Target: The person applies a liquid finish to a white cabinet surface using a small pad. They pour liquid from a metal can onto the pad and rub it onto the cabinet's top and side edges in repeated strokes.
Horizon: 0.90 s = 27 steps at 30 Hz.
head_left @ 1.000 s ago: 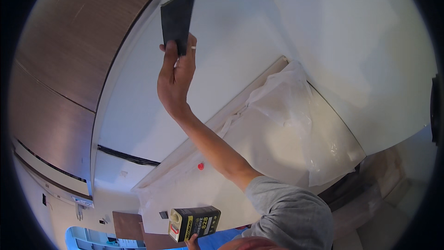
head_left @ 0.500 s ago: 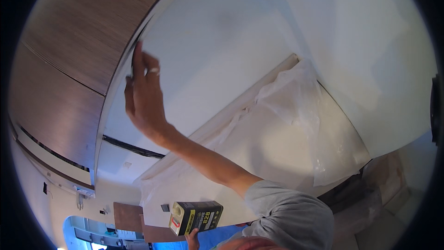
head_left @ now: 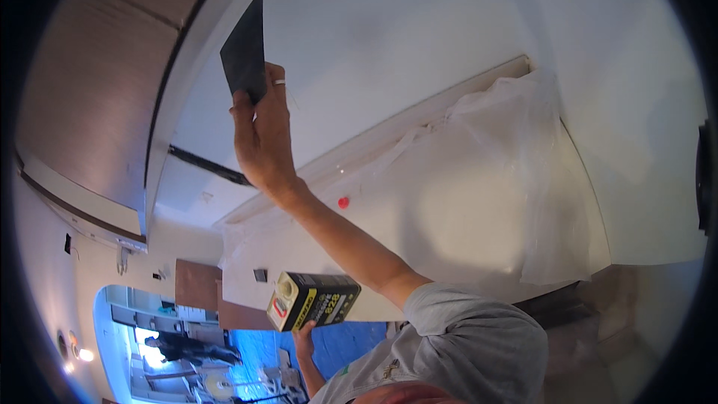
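Observation:
My right hand (head_left: 262,131) is raised at the upper left, closed on a dark, flat, tapered blade (head_left: 245,45) held near the white board (head_left: 389,45) and its pale edge strip beside brown panels (head_left: 105,97). A ring shows on one finger. Low in the view, my left hand (head_left: 303,333) grips a rectangular metal can (head_left: 314,299) with a black and yellow label, tilted on its side. A small red round object (head_left: 343,202) sits on the cream panel (head_left: 464,209) behind my forearm. A dark slot (head_left: 209,166) runs left of my wrist.
Crumpled translucent plastic sheeting (head_left: 546,142) drapes over the cream panel. At the lower left are a lit opening, brown boards (head_left: 196,284), blue sheeting (head_left: 254,348) and a person in dark clothing (head_left: 194,348). Dark, indistinct material (head_left: 550,307) lies at the lower right.
The view has shifted, bringing more of the room and the person into sight. My right hand has turned the blade from edge-on back to face-on. The can appears higher in the picture.

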Each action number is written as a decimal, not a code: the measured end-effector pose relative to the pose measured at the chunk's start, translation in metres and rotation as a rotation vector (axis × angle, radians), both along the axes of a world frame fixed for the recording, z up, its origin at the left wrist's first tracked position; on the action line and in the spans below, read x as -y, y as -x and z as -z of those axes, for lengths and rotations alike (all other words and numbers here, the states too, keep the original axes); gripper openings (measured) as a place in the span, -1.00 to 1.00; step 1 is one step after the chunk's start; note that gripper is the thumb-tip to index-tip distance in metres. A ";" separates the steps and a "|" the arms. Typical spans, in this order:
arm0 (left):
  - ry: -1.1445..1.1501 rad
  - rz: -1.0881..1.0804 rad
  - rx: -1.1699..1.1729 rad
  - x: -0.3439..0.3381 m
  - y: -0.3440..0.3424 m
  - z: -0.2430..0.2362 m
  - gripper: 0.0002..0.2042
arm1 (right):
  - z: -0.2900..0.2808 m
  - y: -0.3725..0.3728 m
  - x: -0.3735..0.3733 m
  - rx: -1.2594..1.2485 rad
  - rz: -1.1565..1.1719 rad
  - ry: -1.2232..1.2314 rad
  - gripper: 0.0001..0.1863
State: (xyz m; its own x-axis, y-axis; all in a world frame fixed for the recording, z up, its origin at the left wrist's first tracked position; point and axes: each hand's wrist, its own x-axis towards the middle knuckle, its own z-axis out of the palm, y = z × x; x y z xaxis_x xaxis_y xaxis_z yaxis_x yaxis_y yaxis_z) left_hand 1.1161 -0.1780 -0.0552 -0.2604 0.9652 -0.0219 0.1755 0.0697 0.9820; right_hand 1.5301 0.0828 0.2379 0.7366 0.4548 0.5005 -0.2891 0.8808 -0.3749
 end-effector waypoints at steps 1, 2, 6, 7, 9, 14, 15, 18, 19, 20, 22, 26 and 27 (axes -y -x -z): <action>0.012 -0.016 -0.008 0.000 0.003 0.002 -0.31 | 0.008 0.004 -0.001 0.003 -0.053 0.015 -0.75; -0.015 0.026 0.003 0.000 0.005 0.003 -0.32 | 0.018 0.008 -0.002 0.003 -0.108 0.035 -0.75; 0.078 0.061 -0.087 -0.001 0.020 0.005 -0.28 | 0.063 0.023 -0.001 0.206 -0.102 0.218 -0.41; 0.078 0.040 -0.122 0.002 0.024 0.004 -0.39 | 0.073 0.025 0.001 0.302 0.029 0.222 -0.38; 0.245 0.011 -0.236 0.009 0.038 -0.003 -0.29 | 0.095 0.026 0.004 0.489 0.108 0.261 -0.38; 0.297 0.039 -0.368 0.029 0.076 -0.060 -0.18 | 0.140 0.022 0.021 0.862 0.078 0.359 -0.34; 0.318 -0.056 -0.346 0.029 0.080 -0.083 -0.25 | 0.147 0.023 0.025 0.900 0.066 0.379 -0.33; -0.008 -0.299 -0.739 0.005 0.059 -0.152 -0.42 | 0.166 0.034 0.038 0.968 0.072 0.416 -0.32; -0.183 -0.193 -0.921 -0.007 0.043 -0.179 -0.50 | 0.172 0.039 0.043 0.977 0.090 0.410 -0.32; -0.342 -0.119 -1.094 -0.022 0.021 -0.203 -0.57 | 0.177 0.045 0.047 1.029 0.085 0.416 -0.31; -0.542 0.044 -1.164 -0.054 -0.036 -0.238 -0.63 | 0.186 0.057 0.057 1.115 0.084 0.402 -0.30; -0.599 0.401 -1.351 -0.113 -0.155 -0.263 -0.64 | 0.200 0.069 0.069 1.326 0.222 0.263 -0.37; -0.620 0.476 -1.387 -0.127 -0.178 -0.260 -0.65 | 0.203 0.068 0.070 1.409 0.265 0.242 -0.39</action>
State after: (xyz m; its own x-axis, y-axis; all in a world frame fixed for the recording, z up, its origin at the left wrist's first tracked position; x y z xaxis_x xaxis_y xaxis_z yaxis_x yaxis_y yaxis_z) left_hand 1.2940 -0.0513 0.2048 0.5719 0.7296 0.3751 0.8068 -0.5829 -0.0963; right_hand 1.4618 0.0127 0.0349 -0.2172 0.5625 0.7978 0.5946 0.7244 -0.3488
